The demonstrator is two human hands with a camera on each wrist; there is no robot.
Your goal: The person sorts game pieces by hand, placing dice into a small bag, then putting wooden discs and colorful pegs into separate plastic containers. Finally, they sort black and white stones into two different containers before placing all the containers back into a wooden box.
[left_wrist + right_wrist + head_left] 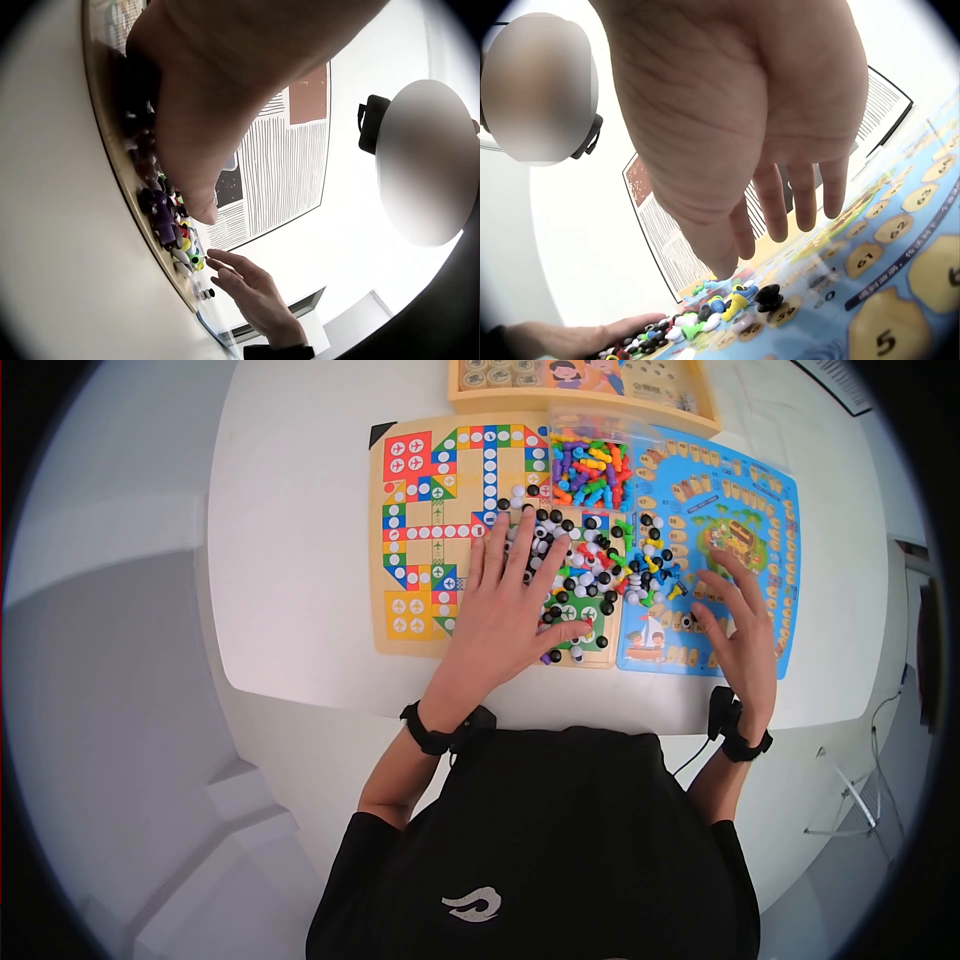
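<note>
In the head view my left hand (pixel 505 610) lies spread, palm down, over a loose pile of black, white and coloured pieces (pixel 600 565) on the wooden game board (pixel 405 635). Its fingers hide part of the pile. My right hand (pixel 742 645) hovers with bent, parted fingers over the blue board (pixel 640 470), right of the pile, holding nothing. In the right wrist view a black piece (pixel 768 298) and a yellow piece (pixel 736 306) lie below the right fingers (pixel 776 214). Pieces (pixel 180 232) also show beside the left hand (pixel 202 112) in the left wrist view.
A clear box of coloured pegs (pixel 590 475) stands at the back, where the two boards meet. Behind it is a wooden tray (pixel 480 400) with round discs and picture cards. The white table's front edge (pixel 330 702) runs before the person.
</note>
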